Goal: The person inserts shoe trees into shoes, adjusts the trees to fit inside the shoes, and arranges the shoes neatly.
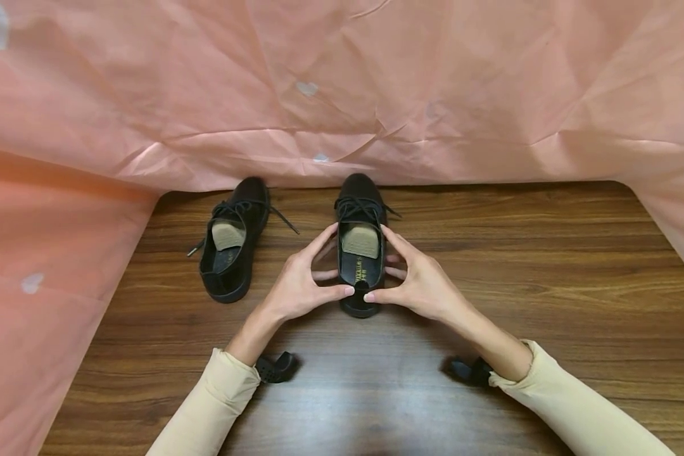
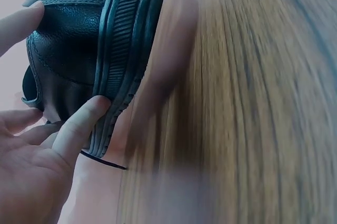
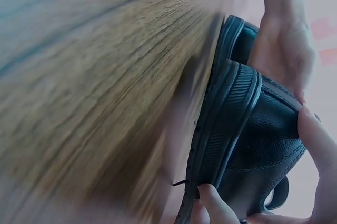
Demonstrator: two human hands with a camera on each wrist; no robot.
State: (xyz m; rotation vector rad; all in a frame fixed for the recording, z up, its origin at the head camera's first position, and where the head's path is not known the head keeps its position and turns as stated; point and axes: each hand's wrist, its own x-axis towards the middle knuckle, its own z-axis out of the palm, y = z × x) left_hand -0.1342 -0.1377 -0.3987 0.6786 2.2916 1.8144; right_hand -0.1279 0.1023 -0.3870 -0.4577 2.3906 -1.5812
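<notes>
A black lace-up shoe [image 1: 360,187] points away from me, with a beige insert [image 1: 360,240] inside and gold lettering on its insole. My left hand [image 1: 299,284] holds its left side, thumb at the heel's top rim and fingers spread along the side. From the right, my right hand [image 1: 430,285] holds it the same way, its thumb close to the other one. Both wrist views show fingertips at the ridged sole [image 2: 124,34], which is close over the wood. The matching left-hand shoe [image 1: 253,218] rests apart, its laces trailing, with a similar beige insert.
A brown wood-grain tabletop [image 1: 519,253] lies under the shoes. Pink cloth [image 1: 433,95] with pale hearts rises behind it and at both sides. Dark wrist-worn devices [image 1: 278,367] show below both wrists.
</notes>
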